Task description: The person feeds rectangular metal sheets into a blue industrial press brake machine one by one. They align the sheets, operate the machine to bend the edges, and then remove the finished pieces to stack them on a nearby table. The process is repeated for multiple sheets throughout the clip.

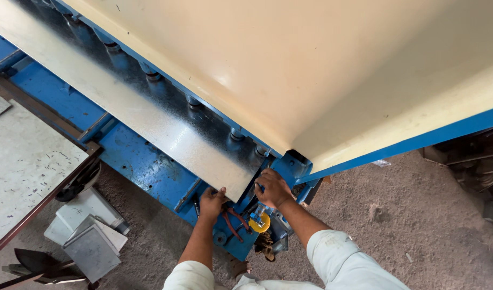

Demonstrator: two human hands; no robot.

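Near the middle of the view: a person's two bare arms in pale sleeves reach away from the camera to the near end of a big blue machine.
Sheet: a long galvanised metal sheet (144, 115) lies flat on the blue machine bed (133, 161). Its long axis runs diagonally from the far left corner down to the near middle, where its short cut end points toward the person.
Left hand: the left hand (211, 200) rests at the sheet's near left corner, fingers curled on the edge. Whether it clamps the metal or only presses on it cannot be told.
Right hand: the right hand (272, 187) sits at the sheet's near right corner, beside the blue frame, fingers bent down onto it. Its grasp cannot be made out.
Edges: the sheet's right long edge runs under a row of grey rollers (191, 100) below a wide cream guard panel (311, 70). Its left long edge lies open on the blue bed.
Below the hands: a yellow round part (260, 222) and red cables (233, 223) hang on the machine's end.
Open room: bare dusty floor (407, 225) spreads to the right. To the left stand folded grey metal boxes (88, 231) and a speckled table (20, 161), well apart from the hands.
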